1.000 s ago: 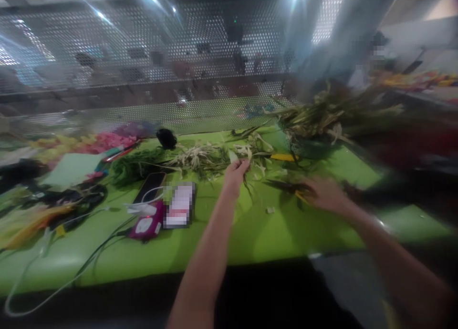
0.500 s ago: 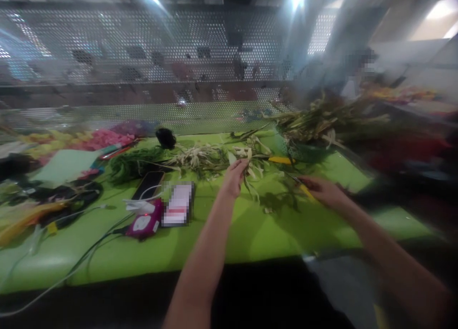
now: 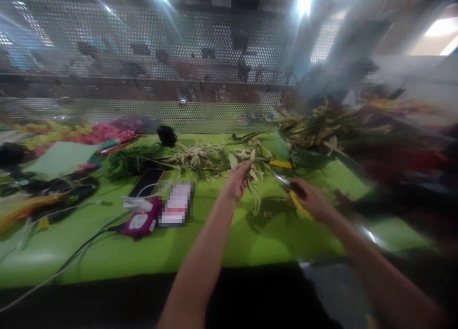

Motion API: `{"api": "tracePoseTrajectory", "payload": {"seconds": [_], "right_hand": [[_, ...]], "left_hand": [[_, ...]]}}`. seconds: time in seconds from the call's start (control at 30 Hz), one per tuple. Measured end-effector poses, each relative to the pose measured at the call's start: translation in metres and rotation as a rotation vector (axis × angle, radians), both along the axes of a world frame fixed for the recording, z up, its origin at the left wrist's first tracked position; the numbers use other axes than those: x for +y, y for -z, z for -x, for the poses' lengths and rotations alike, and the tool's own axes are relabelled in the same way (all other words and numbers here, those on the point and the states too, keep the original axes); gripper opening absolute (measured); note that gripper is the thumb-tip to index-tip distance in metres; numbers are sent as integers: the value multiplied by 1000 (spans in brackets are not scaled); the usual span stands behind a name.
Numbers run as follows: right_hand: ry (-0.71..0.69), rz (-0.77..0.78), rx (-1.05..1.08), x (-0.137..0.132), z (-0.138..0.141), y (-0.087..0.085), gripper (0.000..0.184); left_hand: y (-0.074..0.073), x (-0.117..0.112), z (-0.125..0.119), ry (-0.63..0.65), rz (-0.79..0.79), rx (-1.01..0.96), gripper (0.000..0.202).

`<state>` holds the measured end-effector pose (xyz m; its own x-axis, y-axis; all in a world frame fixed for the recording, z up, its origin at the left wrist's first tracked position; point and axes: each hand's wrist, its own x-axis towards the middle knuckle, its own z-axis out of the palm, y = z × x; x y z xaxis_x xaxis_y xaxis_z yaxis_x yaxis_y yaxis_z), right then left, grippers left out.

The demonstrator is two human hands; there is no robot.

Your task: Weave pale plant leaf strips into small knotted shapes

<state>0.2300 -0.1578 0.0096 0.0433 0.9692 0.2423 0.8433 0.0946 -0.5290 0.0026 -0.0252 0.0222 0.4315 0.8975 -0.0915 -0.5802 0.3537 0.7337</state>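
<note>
My left hand is closed, with its fingertips pinched on a pale leafy flower above the green table. Long dry petals or leaves hang below the fingers. In my right hand is a pair of shears with a yellow handle and thin metal blades. The blade tips point up and left, close to the flower's right side; whether they touch it I cannot tell. More pale flowers lie on the table behind and left of my left hand.
A green basket heaped with dry stems stands at the back right. Another yellow handle lies before it. At left are phones, a purple power adapter with cables, and green fibre. A perforated metal screen rises behind.
My right hand has moved left with the shears, bringing the blades near the flower. My left hand stays nearly in place, still pinching it.
</note>
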Motion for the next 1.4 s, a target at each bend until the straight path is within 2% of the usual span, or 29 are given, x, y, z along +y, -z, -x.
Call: {"api": "tracePoseTrajectory", "payload": {"seconds": [0.17,0.33,0.6,0.83,1.0,1.2,1.4], "right_hand": [[-34,-47,71,4,13,-3,39],[-60,-85,118,10,20,-4,46],[7,-129,68,14,26,-5,44],[34,-154,3,11,28,-7,44],[21,-203,-9,13,31,-9,45],[34,-222,-14,15,33,-8,37],[64,-185,-14,13,21,-5,43]], "left_hand": [[2,0,-3,14,-24,30,26],[6,0,-6,36,-36,22,25],[8,-1,-9,25,-26,28,24],[5,-2,-8,24,-4,32,22],[9,-3,-11,48,-35,40,20],[13,-2,-12,80,-38,36,21],[8,-1,-10,5,-7,50,23]]}}
